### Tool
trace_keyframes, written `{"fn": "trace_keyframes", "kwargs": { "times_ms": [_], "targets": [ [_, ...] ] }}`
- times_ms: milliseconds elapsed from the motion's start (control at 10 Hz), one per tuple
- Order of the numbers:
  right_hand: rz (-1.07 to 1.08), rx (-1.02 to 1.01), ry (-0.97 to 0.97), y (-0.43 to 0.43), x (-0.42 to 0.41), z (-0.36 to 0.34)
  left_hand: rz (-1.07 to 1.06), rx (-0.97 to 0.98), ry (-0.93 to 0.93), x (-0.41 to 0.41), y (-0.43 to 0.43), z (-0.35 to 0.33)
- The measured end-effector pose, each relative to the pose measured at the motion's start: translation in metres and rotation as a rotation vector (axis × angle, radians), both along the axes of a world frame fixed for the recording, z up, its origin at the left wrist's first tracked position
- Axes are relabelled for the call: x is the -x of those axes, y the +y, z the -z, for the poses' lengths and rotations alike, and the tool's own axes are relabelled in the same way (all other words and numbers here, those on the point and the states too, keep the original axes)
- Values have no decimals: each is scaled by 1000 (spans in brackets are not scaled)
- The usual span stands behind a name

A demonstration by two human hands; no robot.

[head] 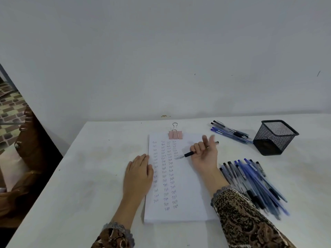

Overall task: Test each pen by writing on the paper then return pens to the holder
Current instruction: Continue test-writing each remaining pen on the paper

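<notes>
Surface: white table (86,185) against a plain pale wall (161,51).
Paper: white clipped paper stack (189,194), rows of "Test".
Pen: dark-gripped pen (189,154) over the paper, tip pointing left, long axis rising rightward.
Holder: black mesh holder (274,135), far right.
Right hand (204,156): curled fingers grip the pen.
Left hand (138,176): flat, fingers together, on the paper's left edge.

White table (89,176) against a plain pale wall (161,51), pink binder clip (175,134) near its far edge, brown upholstered seat (26,158) beyond its left edge, patterned floor tiles (10,108)
</notes>
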State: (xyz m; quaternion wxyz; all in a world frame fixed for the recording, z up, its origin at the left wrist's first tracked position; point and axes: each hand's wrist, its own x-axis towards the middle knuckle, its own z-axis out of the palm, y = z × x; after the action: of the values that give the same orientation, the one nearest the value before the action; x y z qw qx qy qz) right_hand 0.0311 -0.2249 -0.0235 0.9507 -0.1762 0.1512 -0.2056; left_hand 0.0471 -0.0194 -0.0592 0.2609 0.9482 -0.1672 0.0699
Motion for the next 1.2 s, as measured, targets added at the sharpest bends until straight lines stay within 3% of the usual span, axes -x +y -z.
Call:
{"fn": "trace_keyframes", "kwargs": {
  "times_ms": [300,400,600,700,1200],
  "targets": [
    [-121,436,170,5,-10,-2,6,-10,-6,1,0,-1],
    [-169,532,139,8,-6,-1,8,-5,-3,1,0,-1],
    [-173,987,180,13,-3,10,9,-1,-10,0,-1,-1],
    [-70,1023,228,16,-2,13,5,5,-15,1,-1,-1],
    [-62,1126,259,22,2,9,-1,-1,-7,1,0,0]
  ]
}}
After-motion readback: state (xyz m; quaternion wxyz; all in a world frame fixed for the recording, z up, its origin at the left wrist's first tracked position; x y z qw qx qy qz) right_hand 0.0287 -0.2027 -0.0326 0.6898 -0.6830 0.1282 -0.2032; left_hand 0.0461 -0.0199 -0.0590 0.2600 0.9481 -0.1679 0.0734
